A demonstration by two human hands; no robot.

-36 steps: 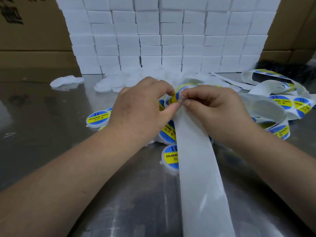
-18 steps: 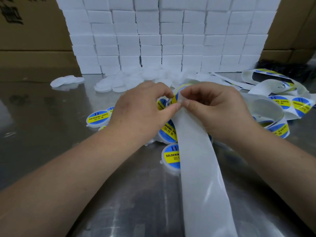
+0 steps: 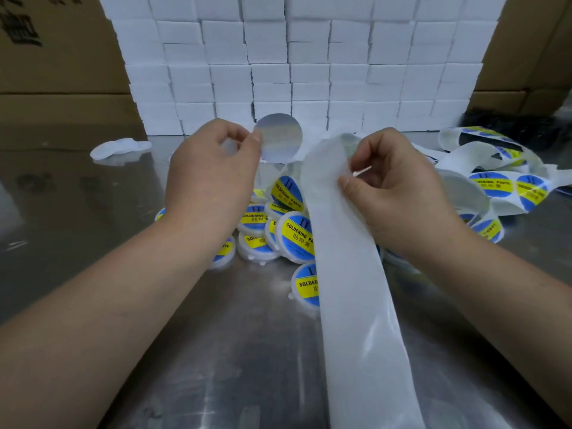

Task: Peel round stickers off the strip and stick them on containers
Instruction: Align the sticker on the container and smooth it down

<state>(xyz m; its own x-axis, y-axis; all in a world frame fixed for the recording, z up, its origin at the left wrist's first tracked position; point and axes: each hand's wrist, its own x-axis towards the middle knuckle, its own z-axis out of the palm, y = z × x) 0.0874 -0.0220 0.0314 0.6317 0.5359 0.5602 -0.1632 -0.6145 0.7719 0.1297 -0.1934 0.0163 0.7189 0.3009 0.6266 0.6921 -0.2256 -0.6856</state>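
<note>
Glossy paper strip [image 3: 356, 305] lies on scuffed, shiny metal table [image 3: 216, 366].

Bare forearms [image 3: 123, 305], bare hands [image 3: 210, 178], short nails

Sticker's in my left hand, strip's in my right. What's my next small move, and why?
Probably carry the sticker in the left hand to a bare white container, far left: it hangs free of the strip the right hand holds, and the nearby containers already bear labels.

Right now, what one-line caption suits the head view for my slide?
Left hand pinches a peeled round sticker, right hand holds the backing strip, above labelled containers on a metal table.
</note>
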